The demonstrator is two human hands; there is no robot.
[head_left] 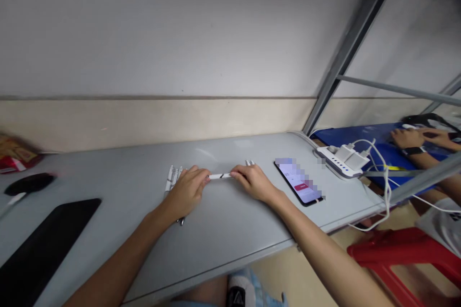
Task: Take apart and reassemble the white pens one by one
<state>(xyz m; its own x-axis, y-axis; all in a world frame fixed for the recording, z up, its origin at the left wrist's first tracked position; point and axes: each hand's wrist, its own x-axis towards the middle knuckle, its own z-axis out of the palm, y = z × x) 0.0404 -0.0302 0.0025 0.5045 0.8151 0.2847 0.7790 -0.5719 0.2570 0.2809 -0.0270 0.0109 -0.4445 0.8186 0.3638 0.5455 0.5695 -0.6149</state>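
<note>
A slim white pen (220,176) with black markings spans the gap between my two hands, held level just over the grey desk. My left hand (189,189) is closed around its left end. At its right end, the fingers of my right hand (254,181) pinch it. Several similar white pens (169,180) lie side by side beside and under my left hand, partly hidden by it; dark tips (181,221) poke out below the wrist. Small white ends (249,162) show just behind my right hand, and what they belong to is hidden.
A lit phone (298,182) lies right of my right hand, with a power strip (340,160) and cables beyond. At left are a black mat (50,249), a dark object (30,183) and a red packet (16,153). Another person's hands (410,138) rest at a blue table.
</note>
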